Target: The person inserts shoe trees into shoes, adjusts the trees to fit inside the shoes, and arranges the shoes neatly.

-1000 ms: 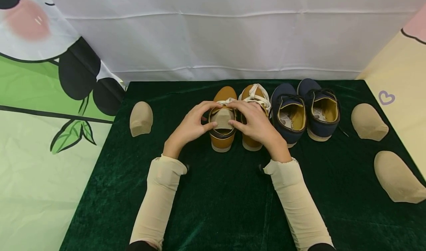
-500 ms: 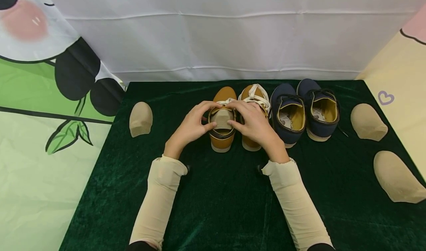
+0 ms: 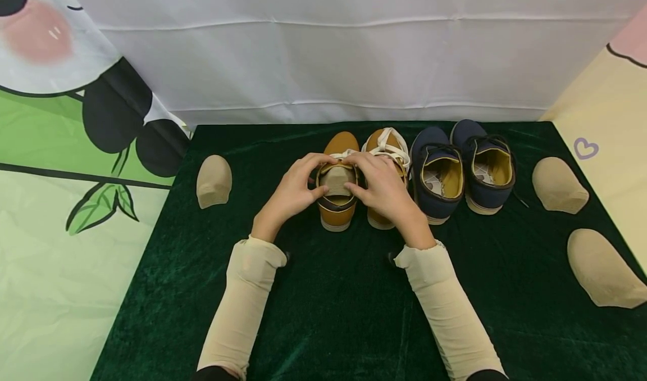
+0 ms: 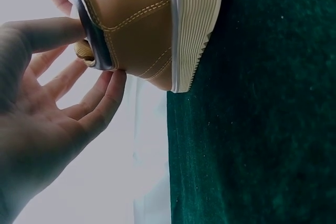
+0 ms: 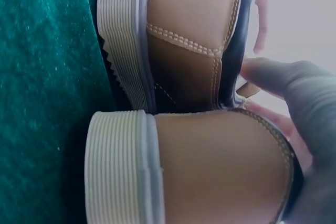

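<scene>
At twelve o'clock sits the tan shoe (image 3: 337, 218), my left hand (image 3: 290, 193) gripping its collar (image 4: 97, 43) from nine, my right hand (image 3: 387, 191) from three; probably light, firm-heeled, best held by those sides.

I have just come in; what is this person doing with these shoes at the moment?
A person's left hand and right hand hold the leftmost tan shoe on either side of its opening. A beige piece shows inside that opening; I cannot tell whether it is an insert or the tongue. The other tan shoe stands close on its right, then two navy shoes. Three beige shaped pieces lie on the green cloth, one to the left and two to the right.
</scene>
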The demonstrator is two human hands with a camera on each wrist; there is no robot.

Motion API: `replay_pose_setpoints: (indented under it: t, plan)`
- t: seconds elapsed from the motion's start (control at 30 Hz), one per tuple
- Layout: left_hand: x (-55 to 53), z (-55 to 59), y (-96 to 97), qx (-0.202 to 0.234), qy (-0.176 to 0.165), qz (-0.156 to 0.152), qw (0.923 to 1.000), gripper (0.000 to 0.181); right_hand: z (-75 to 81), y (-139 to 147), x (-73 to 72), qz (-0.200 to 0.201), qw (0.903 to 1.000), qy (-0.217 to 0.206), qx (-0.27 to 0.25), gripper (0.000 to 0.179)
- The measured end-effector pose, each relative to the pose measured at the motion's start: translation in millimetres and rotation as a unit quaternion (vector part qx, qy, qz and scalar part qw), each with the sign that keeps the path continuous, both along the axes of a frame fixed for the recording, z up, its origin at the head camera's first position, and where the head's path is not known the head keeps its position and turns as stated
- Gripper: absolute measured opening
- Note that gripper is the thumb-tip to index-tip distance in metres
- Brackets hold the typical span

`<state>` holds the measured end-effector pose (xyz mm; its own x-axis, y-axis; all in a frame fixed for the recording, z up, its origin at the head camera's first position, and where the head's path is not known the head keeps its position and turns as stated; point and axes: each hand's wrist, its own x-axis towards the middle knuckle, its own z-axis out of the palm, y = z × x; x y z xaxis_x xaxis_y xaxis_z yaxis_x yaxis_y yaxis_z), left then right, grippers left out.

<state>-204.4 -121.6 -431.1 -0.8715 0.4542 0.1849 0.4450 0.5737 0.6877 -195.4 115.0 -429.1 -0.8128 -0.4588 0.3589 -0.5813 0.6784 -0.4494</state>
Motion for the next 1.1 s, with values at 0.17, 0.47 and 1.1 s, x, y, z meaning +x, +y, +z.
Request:
replay_pose_setpoints:
  t: [0.17,0.47,1.1]
  plan:
    - [0.0,-0.5,2.1,-0.013,0.014,0.012,0.9997,0.053,1.6,-4,1.5,-0.020,0.9997,-0.006,0.012,0.049]
    - [-0.2,-3.5,10.1,-0.019,0.041,0.036,0.9983,0.051,1.9,-11,4.8,-0.054,0.9982,-0.005,0.026,0.048]
    - [8.1,-1.5,19.6,0.041,-0.055,0.096,0.9930,0.068,15.2,-20,3.1,-0.068,0.9935,-0.033,0.085,0.059]
